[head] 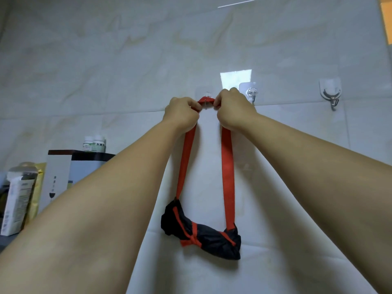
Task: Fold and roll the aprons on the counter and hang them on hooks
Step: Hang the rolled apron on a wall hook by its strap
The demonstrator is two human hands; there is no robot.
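Soft dim light, tile glare, perhaps edge-warped.

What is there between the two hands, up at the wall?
In the head view, between the left hand and the right hand runs the top of the red strap, lying over a clear wall hook. Both hands pinch the strap.

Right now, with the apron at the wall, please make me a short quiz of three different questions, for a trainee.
1. True or false: the rolled apron lies flat on a counter.
2. How many wall hooks are visible? A) one B) three C) five
3. Fill in: both hands pinch the red ____ at the hook.

Key:
1. False. It hangs below the left hook by its red strap.
2. B. The left hook, the middle hook and the right hook.
3. Strap. The left hand and the right hand each grip it beside the left hook.
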